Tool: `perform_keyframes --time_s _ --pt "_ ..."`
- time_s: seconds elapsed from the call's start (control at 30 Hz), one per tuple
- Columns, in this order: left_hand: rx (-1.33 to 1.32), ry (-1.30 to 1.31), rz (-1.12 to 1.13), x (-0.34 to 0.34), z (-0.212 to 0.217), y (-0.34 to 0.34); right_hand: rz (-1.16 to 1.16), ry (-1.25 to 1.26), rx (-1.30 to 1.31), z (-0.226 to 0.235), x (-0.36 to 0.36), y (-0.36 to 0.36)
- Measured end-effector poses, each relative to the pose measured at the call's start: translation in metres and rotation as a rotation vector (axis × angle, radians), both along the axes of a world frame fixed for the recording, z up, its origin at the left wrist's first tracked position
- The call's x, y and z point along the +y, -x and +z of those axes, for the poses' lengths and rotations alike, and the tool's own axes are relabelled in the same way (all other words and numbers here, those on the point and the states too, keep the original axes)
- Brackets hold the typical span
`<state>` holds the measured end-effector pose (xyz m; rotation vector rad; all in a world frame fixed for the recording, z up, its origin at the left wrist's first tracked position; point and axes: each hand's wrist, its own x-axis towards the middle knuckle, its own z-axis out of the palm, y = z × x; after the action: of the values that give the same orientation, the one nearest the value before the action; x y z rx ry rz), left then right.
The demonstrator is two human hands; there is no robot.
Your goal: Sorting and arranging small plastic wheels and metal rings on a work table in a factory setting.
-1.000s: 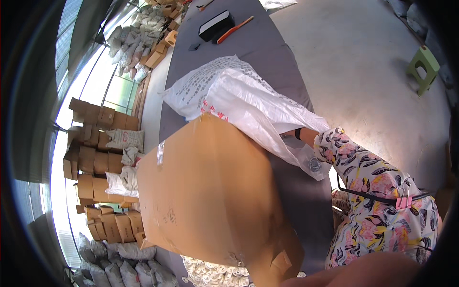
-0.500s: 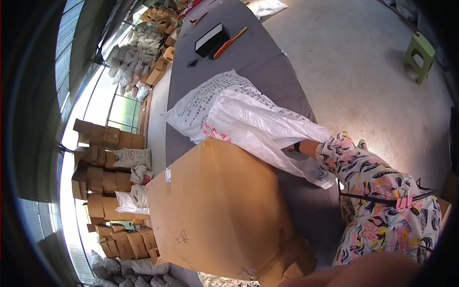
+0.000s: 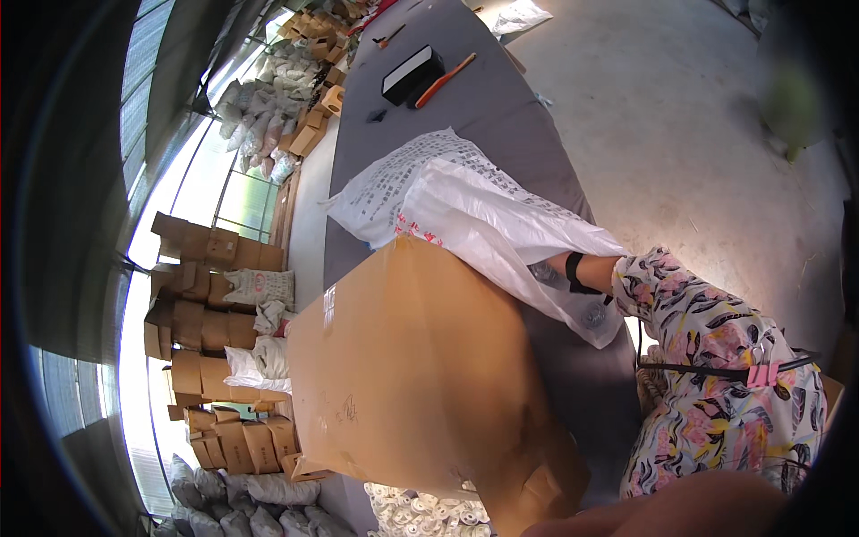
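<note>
Inside the white sack [image 3: 483, 215] on the table [image 3: 514, 116], beside the carton [image 3: 403, 358], right hand [image 3: 558, 265] is mostly hidden; finger state can't be told. Sack's long axis is angled up-left from it. Left hand isn't shown.

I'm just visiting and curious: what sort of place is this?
Probably a packing workshop or small warehouse: brown cardboard boxes are stacked by the windows, filled sacks lie piled along the wall, and a long grey-topped table bears a white sack.

Close by are one large carton [image 3: 412, 358], one white sack [image 3: 488, 210] and one pink clip [image 3: 762, 374].
</note>
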<state>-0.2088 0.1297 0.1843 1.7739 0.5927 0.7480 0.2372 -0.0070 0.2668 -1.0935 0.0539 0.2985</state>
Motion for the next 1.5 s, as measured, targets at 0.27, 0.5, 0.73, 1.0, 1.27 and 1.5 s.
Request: perform_keyframes --time_s 0.27,0.5,0.73,1.0,1.27,1.5 --pt "-0.068 0.104 -0.088 -0.002 -0.019 -0.008 0.115 -0.394 0.417 -0.010 -0.015 0.023" --pt "-0.117 0.201 -0.197 -0.006 -0.038 -0.025 -0.027 -0.614 0.298 -0.045 -0.074 0.020" --pt "-0.130 0.331 -0.208 -0.025 -0.065 0.002 0.650 -0.526 0.443 -0.085 -0.109 0.146" --pt "0.109 -0.460 -0.110 -0.061 -0.028 -0.018 1.136 -0.394 0.841 -0.132 0.031 0.259" --pt "0.091 -0.414 0.363 -0.037 -0.033 0.008 1.219 -0.178 0.699 -0.131 0.077 0.303" --pt "-0.444 0.680 0.441 -0.038 -0.050 0.036 1.112 0.111 0.407 -0.103 0.080 0.332"
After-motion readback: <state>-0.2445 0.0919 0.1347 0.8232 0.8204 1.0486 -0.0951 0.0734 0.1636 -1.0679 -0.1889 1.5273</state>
